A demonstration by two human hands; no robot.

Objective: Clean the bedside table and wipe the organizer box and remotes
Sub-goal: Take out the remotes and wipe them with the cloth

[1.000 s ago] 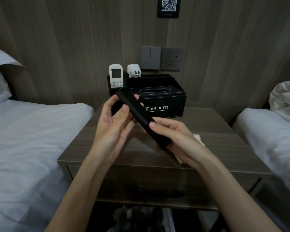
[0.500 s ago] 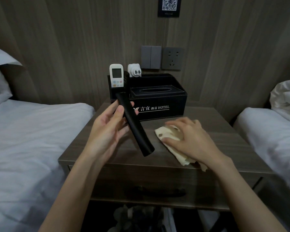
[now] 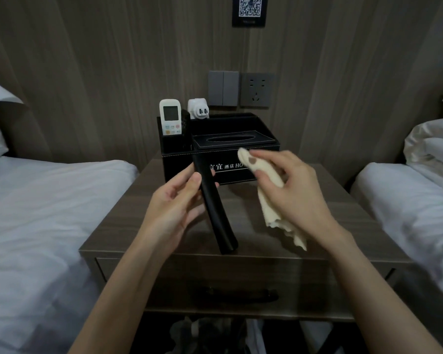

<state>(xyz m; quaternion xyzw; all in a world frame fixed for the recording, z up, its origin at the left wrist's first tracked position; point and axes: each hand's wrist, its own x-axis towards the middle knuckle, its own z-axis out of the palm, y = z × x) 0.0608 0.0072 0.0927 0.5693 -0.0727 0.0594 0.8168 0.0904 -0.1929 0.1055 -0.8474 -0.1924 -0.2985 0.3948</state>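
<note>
My left hand (image 3: 173,209) grips a long black remote (image 3: 215,215) by its upper half, tilted over the wooden bedside table (image 3: 343,226). My right hand (image 3: 292,192) holds a cream cloth (image 3: 269,200) lifted above the table, just right of the remote and apart from it. Behind them stands the black organizer box (image 3: 241,146) with a tissue slot and hotel lettering. A white remote (image 3: 170,117) stands upright in its left compartment, and a white plug adapter (image 3: 198,112) sits beside it.
White beds flank the table, one on the left (image 3: 49,213) and one on the right (image 3: 407,200). A switch (image 3: 223,88) and socket (image 3: 256,90) are on the wood-panel wall behind the box. The table has a drawer with a dark handle (image 3: 234,295).
My right hand let go of the black remote, picked the cream cloth up off the table and raised it beside the remote. My left hand kept the remote and turned it more upright.
</note>
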